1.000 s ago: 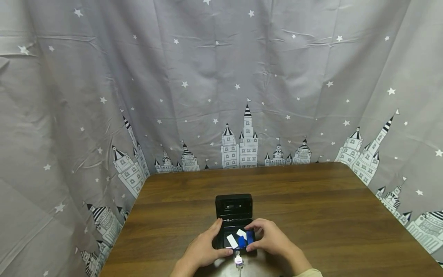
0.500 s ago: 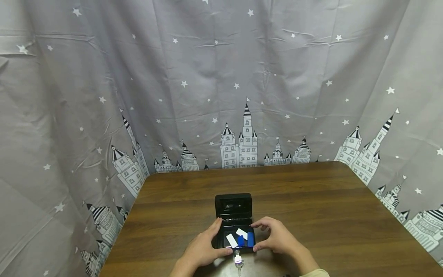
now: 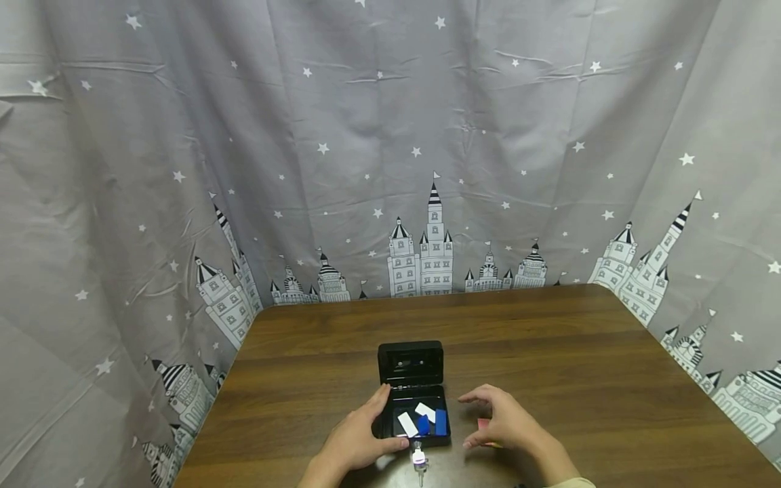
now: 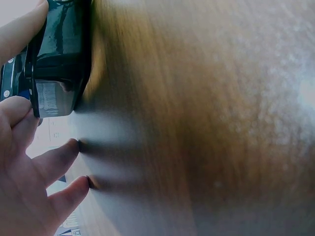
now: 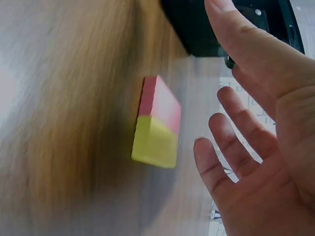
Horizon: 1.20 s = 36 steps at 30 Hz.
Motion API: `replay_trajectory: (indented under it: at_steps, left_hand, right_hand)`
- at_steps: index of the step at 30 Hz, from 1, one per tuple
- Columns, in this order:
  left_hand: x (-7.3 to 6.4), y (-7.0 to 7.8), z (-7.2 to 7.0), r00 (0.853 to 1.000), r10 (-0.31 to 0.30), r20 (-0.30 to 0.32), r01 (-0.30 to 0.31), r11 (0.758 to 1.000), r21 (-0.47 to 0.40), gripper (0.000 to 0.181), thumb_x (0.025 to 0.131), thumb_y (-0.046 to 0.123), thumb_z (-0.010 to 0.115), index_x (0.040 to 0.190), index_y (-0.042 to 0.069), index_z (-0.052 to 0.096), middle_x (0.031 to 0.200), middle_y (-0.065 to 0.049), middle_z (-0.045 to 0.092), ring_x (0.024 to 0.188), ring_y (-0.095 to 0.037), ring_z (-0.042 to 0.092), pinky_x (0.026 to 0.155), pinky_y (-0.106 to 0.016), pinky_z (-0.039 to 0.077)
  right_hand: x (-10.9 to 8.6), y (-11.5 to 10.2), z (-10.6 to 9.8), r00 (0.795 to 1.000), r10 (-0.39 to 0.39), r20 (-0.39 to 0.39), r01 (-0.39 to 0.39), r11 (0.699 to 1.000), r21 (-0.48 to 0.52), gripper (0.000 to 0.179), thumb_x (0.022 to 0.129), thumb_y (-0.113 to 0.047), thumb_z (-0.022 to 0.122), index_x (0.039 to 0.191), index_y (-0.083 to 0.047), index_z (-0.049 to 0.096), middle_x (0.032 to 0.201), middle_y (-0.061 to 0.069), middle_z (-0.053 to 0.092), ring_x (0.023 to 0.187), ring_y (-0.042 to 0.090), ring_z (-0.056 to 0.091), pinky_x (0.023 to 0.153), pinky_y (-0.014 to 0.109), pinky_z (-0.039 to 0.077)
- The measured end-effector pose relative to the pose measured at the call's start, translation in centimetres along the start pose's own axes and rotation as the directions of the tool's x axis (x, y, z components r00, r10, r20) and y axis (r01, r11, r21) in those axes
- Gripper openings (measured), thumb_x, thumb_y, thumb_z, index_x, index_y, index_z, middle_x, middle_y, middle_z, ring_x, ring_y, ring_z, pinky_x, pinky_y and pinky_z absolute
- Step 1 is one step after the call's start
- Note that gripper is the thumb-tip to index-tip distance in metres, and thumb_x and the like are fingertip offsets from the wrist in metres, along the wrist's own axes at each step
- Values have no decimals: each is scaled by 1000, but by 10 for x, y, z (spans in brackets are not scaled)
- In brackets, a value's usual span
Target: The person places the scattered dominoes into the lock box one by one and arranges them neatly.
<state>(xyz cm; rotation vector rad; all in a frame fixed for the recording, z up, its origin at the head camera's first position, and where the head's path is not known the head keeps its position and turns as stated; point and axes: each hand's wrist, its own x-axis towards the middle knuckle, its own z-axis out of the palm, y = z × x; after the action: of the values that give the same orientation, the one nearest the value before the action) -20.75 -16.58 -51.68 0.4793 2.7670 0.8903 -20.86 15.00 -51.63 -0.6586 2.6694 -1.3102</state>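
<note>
A small black cash box [image 3: 411,440] stands with its lid [image 3: 411,362] raised. Inside lie two white pieces, one a white block [image 3: 407,424], and two blue ones, one a blue block [image 3: 441,422]. My left hand [image 3: 356,434] holds the box at its left side, thumb at the front and index finger near the hinge; the left wrist view shows thumb and index at the box [image 4: 61,59]. To the box's right, my right hand [image 3: 503,423] is apart from it, fingers spread and holding nothing. Below that hand lies a pink and yellow block [image 5: 157,123], partly hidden in the head view.
A key with a clear tag [image 3: 419,457] sits at the front of the box. The wooden table [image 3: 305,346] reaches back to a grey curtain [image 3: 342,183] printed with castles and stars. Part of a small dark thing shows at the bottom edge, near the right forearm.
My right hand has let go of the blue block in the box and moved right, out over the table. The pink and yellow block has come into view. My left hand stays at the box.
</note>
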Motion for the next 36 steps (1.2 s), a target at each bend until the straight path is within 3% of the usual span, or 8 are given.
replay_trajectory:
  at_steps: [3,12,19,25,36]
  left_hand:
    - [-1,-1,0,1000,0,2,0,1000,-5,106,77,66,75,159,15,32,162,-6,33,135,-44,45,98,-72,39]
    - [-2,-1,-3,1000,-3,2,3,1000,-1,106,78,64,76,159,13,32,162,-8,32,135,-45,45,99,-72,38]
    - [0,-2,-1,1000,-2,4,2,1000,-2,106,78,65,75,159,12,32,162,-8,32,135,-44,45,99,-72,38]
    - [0,-1,-1,1000,-5,3,5,1000,0,105,78,66,75,159,14,32,162,-6,32,134,-45,46,97,-73,39]
    - [0,-2,0,1000,-9,23,9,1000,9,103,81,65,73,160,15,29,163,-6,29,128,-58,44,95,-81,31]
  right_hand:
    - [-6,6,-4,1000,7,0,-7,1000,3,69,64,-28,97,122,-4,68,119,5,63,113,39,59,94,60,49]
    - [-19,19,-12,998,58,-11,-59,997,-49,75,59,-31,99,122,-6,68,119,4,62,100,26,56,87,42,52]
    - [-28,24,-14,992,126,0,-126,991,-45,73,58,-29,99,121,-7,69,120,4,63,101,25,54,88,43,51]
    - [-31,29,-14,988,148,-37,-150,987,-60,67,58,-28,99,115,-7,71,114,1,65,98,23,54,83,32,51]
    - [-31,30,-12,983,165,-75,-171,982,-75,59,58,-25,98,108,-8,74,101,-2,62,94,20,54,79,32,49]
